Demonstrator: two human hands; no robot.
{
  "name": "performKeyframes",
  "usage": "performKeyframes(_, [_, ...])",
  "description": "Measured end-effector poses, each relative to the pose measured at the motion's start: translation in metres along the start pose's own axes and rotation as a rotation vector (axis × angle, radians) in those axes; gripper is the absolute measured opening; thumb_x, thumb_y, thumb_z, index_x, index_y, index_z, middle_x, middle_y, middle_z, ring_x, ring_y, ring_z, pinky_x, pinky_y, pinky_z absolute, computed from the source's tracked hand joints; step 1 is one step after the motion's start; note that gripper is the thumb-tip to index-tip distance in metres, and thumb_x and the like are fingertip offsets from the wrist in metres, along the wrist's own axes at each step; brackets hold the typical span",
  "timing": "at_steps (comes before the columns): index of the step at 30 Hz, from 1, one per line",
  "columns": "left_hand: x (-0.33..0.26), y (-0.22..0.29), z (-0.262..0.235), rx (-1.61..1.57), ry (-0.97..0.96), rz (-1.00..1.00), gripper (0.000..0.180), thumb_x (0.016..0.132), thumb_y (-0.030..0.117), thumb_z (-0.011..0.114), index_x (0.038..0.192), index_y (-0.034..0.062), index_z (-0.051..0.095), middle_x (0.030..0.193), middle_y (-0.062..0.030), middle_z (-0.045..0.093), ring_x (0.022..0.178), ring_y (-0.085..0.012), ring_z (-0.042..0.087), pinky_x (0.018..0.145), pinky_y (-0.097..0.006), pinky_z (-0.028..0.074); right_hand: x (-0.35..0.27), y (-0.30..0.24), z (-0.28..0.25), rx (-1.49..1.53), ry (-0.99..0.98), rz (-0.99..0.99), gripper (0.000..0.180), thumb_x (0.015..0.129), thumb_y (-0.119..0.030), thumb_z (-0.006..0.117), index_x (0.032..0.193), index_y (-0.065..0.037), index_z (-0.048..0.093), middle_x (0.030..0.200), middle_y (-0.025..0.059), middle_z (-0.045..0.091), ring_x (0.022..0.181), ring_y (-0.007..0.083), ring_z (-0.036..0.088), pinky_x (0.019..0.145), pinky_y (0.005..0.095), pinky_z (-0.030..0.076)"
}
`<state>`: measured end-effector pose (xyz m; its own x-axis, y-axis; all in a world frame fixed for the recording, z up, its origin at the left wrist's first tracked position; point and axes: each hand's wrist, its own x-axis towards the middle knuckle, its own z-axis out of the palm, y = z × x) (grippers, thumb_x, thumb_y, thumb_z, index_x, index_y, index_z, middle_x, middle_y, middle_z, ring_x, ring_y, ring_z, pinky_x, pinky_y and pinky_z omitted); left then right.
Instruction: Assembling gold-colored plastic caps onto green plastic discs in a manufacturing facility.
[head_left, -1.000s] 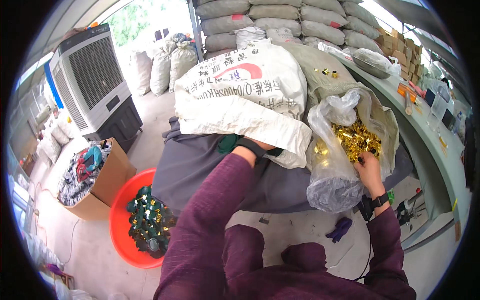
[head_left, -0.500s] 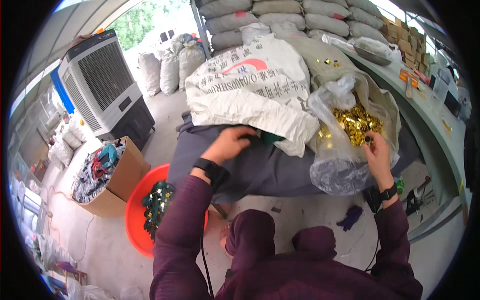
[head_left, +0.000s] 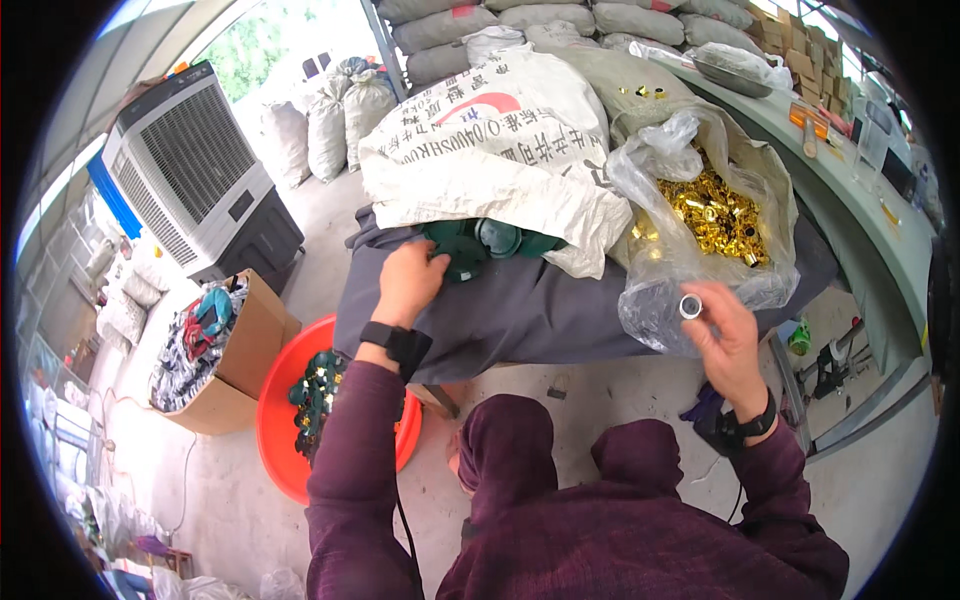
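My right hand (head_left: pixel 728 342) pinches a small ring-shaped metal cap (head_left: pixel 690 306), its round opening facing up, just in front of the clear plastic bag (head_left: pixel 650 310). Shiny gold caps (head_left: pixel 715 215) lie heaped in that bag, which rests in an open beige sack (head_left: pixel 775 170). On the left, my left hand (head_left: pixel 412 284) has its fingertips closed at the edge of a dark green plastic piece (head_left: pixel 462 258). More green round pieces (head_left: pixel 498 236) show beneath the folded mouth of a white woven sack (head_left: pixel 480 170). Both sacks lie on a table with a dark grey cloth (head_left: pixel 520 310).
A red basin (head_left: pixel 275 450) with green and gold pieces stands on the floor at left. Beyond it are a cardboard box (head_left: pixel 235 370) of cloth and an air cooler (head_left: pixel 190 170). A long bench (head_left: pixel 850 215) runs along the right. Stacked sacks (head_left: pixel 540 18) line the back.
My right hand has come out of the gold heap toward me, carrying a cap. My left hand has shifted left, and more green pieces now show at the white sack's mouth.
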<state>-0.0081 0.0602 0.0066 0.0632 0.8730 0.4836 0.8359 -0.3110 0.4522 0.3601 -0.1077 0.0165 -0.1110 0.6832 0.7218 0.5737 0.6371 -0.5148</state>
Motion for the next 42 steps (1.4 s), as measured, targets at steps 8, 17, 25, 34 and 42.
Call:
performKeyframes(8, [0.016, 0.03, 0.017, 0.351, -0.205, -0.161, 0.047, 0.066, 0.039, 0.076, 0.095, 0.0028, 0.066, 0.1, -0.0196, 0.065, 0.095, -0.0324, 0.063, 0.081, -0.04, 0.051, -0.029, 0.0, 0.031, 0.268, -0.034, 0.242, 0.029, 0.076, 0.002, 0.066, 0.104, 0.001, 0.058, 0.086, 0.0055, 0.06, 0.076, 0.0106, 0.059, 0.07, 0.0246, 0.049])
performKeyframes(17, [-0.036, 0.048, -0.003, -0.491, -0.236, -0.191, 0.019, 0.075, 0.007, 0.064, 0.089, -0.0046, 0.059, 0.074, -0.0141, 0.063, 0.055, -0.0203, 0.062, 0.051, -0.031, 0.048, -0.027, -0.015, 0.05, 0.348, -0.108, 0.215, 0.026, 0.078, 0.003, 0.063, 0.104, 0.002, 0.06, 0.096, 0.0068, 0.057, 0.081, 0.0131, 0.059, 0.072, 0.0244, 0.049])
performKeyframes(25, [-0.136, 0.119, -0.011, -1.008, -0.356, -0.291, 0.018, 0.08, 0.003, 0.055, 0.096, -0.0046, 0.056, 0.073, -0.0055, 0.06, 0.052, -0.0107, 0.056, 0.05, -0.025, 0.046, -0.021, -0.029, 0.09, 0.688, -0.225, 0.296, 0.024, 0.083, 0.004, 0.062, 0.106, 0.001, 0.055, 0.097, 0.004, 0.054, 0.083, 0.0109, 0.06, 0.071, 0.0245, 0.051])
performKeyframes(34, [-0.17, 0.128, 0.005, -0.819, -0.263, -0.138, 0.019, 0.084, 0.0, 0.051, 0.102, -0.0044, 0.055, 0.082, -0.0049, 0.061, 0.06, -0.0079, 0.057, 0.052, -0.022, 0.048, -0.037, -0.031, 0.101, 0.739, -0.254, 0.284, 0.022, 0.085, 0.002, 0.061, 0.105, 0.0, 0.055, 0.096, 0.005, 0.058, 0.084, 0.0098, 0.06, 0.072, 0.0239, 0.052])
performKeyframes(42, [-0.179, 0.129, 0.007, -0.88, -0.211, -0.214, 0.02, 0.084, -0.001, 0.052, 0.103, -0.0044, 0.055, 0.081, -0.0044, 0.062, 0.06, -0.0069, 0.057, 0.052, -0.022, 0.048, -0.043, -0.033, 0.108, 0.989, -0.248, 0.426, 0.021, 0.086, 0.001, 0.061, 0.106, -0.001, 0.055, 0.094, 0.0048, 0.061, 0.083, 0.0084, 0.06, 0.07, 0.0242, 0.053])
